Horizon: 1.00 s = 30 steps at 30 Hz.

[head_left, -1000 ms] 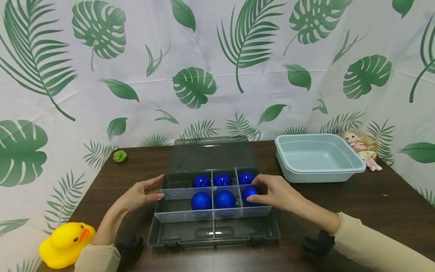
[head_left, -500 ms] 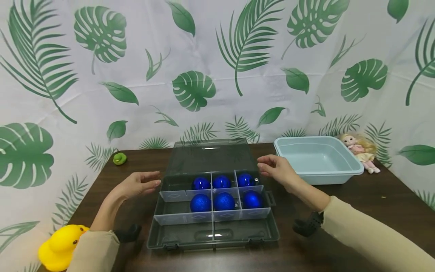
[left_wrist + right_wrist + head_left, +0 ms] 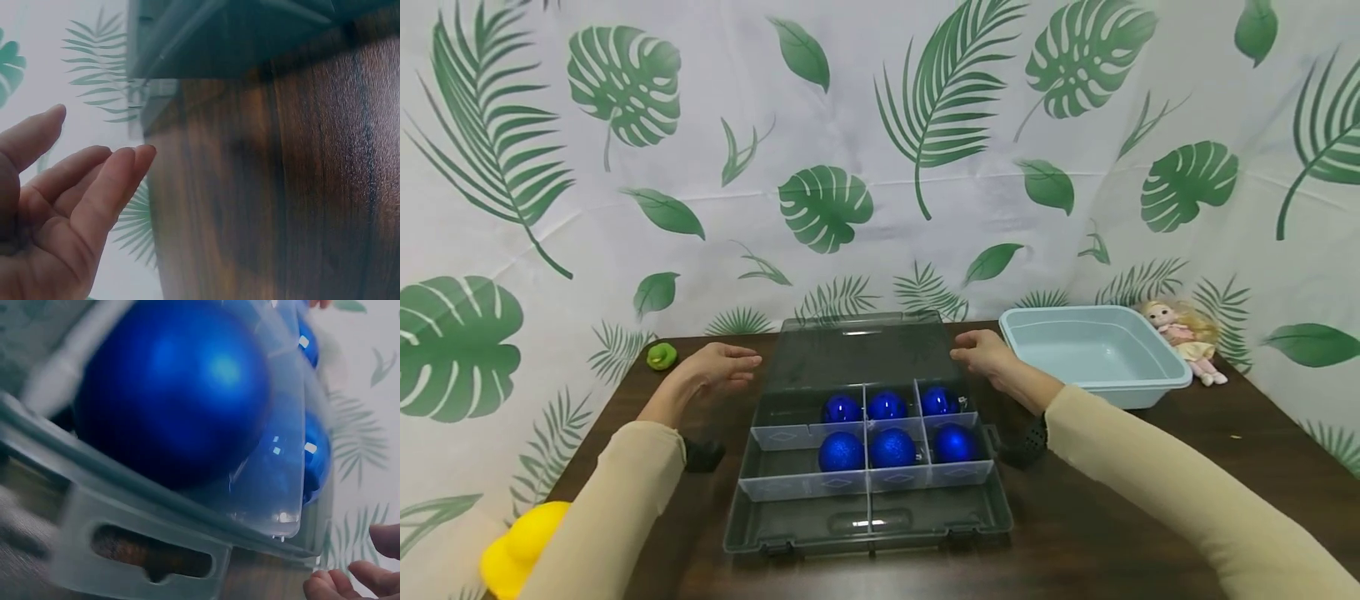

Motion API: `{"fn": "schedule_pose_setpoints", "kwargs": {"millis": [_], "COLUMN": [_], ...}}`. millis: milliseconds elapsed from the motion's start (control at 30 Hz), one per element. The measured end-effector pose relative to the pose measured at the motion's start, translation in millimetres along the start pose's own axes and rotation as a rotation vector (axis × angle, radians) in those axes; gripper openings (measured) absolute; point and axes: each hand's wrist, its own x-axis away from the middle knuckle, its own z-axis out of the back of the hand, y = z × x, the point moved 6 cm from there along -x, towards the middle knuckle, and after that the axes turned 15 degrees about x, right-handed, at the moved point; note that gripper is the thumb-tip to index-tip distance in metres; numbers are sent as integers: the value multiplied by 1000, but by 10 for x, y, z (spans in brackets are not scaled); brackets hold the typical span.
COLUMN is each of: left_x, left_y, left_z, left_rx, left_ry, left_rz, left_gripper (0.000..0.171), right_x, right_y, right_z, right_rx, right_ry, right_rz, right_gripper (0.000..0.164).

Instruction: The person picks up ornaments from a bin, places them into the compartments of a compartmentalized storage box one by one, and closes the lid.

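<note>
I note six glossy, glittery or matte blue balls [image 3: 892,448] in a smoke-grey plastic divided box [image 3: 797,523], left hand [image 3: 711,368] and right hand [image 3: 987,356] beside it, thumbs and fingers apart.

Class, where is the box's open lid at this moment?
In the head view, the lid is near the middle, just beyond the blue balls, between the left hand and right hand.

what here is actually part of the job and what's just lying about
Likely part of the job:
- box, resting on the table
- its raised lid
- six blue balls, all in the box's compartments

Seemingly just lying about:
- tub, though its role isn't certain
- doll
- green toy
- yellow toy, partly hidden
</note>
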Motion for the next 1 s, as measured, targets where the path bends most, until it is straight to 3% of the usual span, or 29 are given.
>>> {"fn": "schedule_pose_setpoints", "kwargs": {"millis": [133,200,267,433,533,667,867,1000], "left_x": [-146,-203,-235,-278,-306,-345,-375,-385], "left_y": [-20,-14,-4,-6,-30,-83,-157,-150], "left_z": [5,-10,-25,-56,-74,-88,-65,-36], "left_rx": [-21,-9,-3,8,35,71,151,199], "left_ry": [30,37,41,45,43,54,92,118], "left_rz": [26,36,44,59,60,52,31,4], "left_gripper": [52,51,50,48,49,47,44,44], "right_x": [-110,-279,-582,-1585,-1874,-1843,-1665,-1089], "right_y": [7,105,308,1045,1283,1284,1163,682], "right_z": [-12,-41,-99,-276,-320,-322,-357,-207], "right_rx": [72,100,107,68,18,-9,-58,-72], "right_ry": [-22,-34,-44,-49,-99,-147,-130,-106], "right_rz": [-33,-53,-47,-19,-36,-37,-48,-74], "right_gripper": [48,51,54,63,66,66,59,56]}}
